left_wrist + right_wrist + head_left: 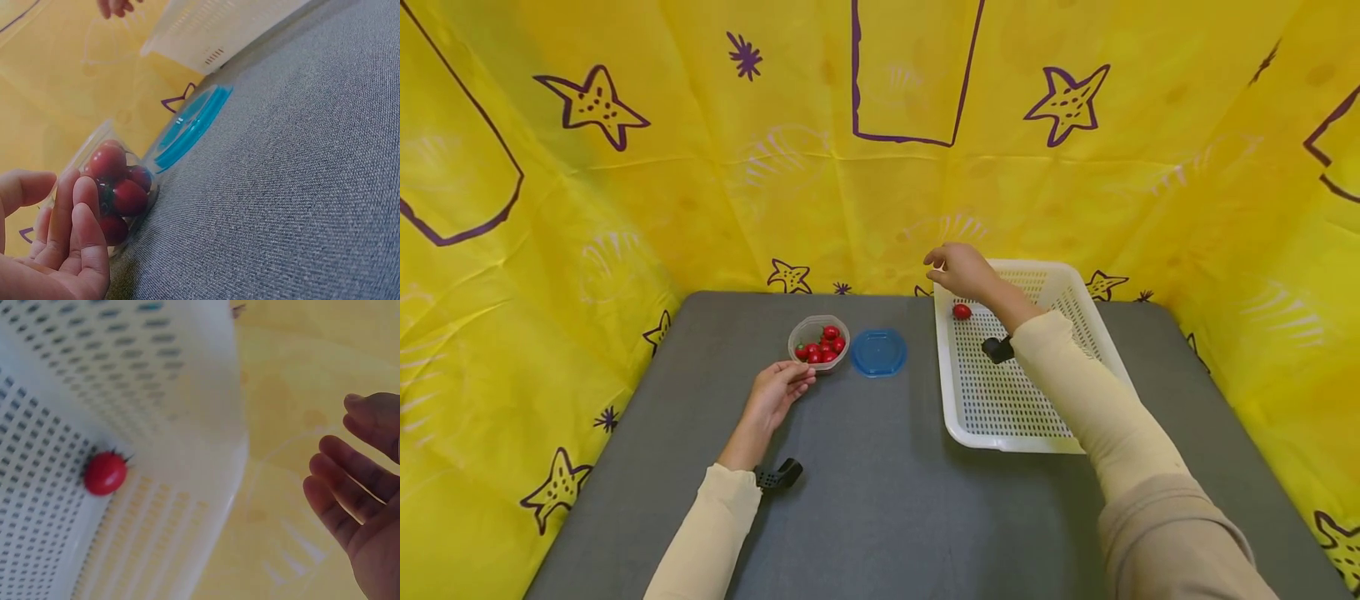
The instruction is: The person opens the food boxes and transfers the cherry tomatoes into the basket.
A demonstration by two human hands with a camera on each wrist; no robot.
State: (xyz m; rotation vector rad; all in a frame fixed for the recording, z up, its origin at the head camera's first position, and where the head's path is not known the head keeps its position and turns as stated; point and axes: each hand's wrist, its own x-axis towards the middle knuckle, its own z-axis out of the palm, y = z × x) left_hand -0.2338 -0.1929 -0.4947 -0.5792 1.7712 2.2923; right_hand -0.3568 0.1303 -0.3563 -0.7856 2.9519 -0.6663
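Yellow patterned cloth (700, 200) hangs behind a grey fabric-covered desk (865, 500), where the left hand (772, 396), grip relaxed and empty, has its fingertips at the near rim of a clear plastic tub (793, 337) of small red tomatoes (827, 351), just beside a blue plastic lid (878, 353). Above the far left corner of a white perforated plastic basket (1000, 408) hovers the right hand (964, 271), grip likewise slack; one red tomato (962, 312) lies inside near that corner.
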